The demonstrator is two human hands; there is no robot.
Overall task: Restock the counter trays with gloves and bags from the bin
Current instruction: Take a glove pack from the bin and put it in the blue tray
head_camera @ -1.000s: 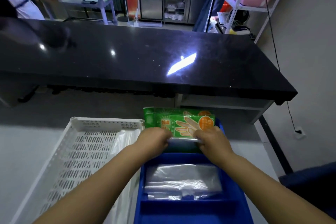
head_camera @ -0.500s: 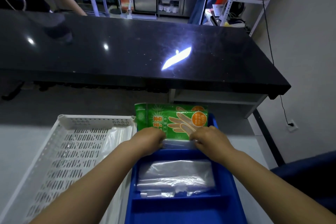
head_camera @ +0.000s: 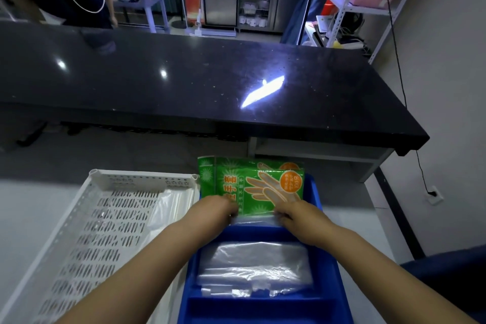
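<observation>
Both arms stretched forward, left hand (head_camera: 219, 209) and right hand (head_camera: 295, 214) side by side, fingers curled on the bottom edge of the green plastic glove packs (head_camera: 252, 183). Probably pinching, fingertips hidden. Packs stand in the blue plastic tray (head_camera: 330, 258)'s far compartment. White slotted basket (head_camera: 105, 221) beside it on the grey table (head_camera: 36, 208), glossy black counter (head_camera: 184, 79) beyond.

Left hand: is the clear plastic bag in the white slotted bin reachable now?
Probably yes, once freed. The left hand grips the green glove packs over the blue tray's far end; the clear plastic bag lies left of it in the open-topped white slotted bin, nothing covering it.
</observation>
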